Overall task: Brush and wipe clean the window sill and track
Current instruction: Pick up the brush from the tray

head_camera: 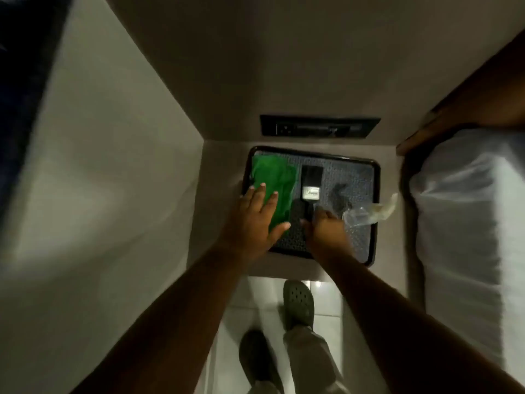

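Note:
A dark tray with a dotted mat sits on a low grey ledge below me. On its left lies a folded green cloth. My left hand rests flat on the cloth's near part, fingers spread. In the tray's middle lies a paintbrush with black bristles, a silver ferrule and a dark handle. My right hand is closed around the handle's near end. A clear plastic spray bottle lies on the tray's right side.
A black socket panel is set in the wall behind the tray. A white wall rises on the left, a bed with white bedding on the right. My feet in dark clogs stand on pale tiles.

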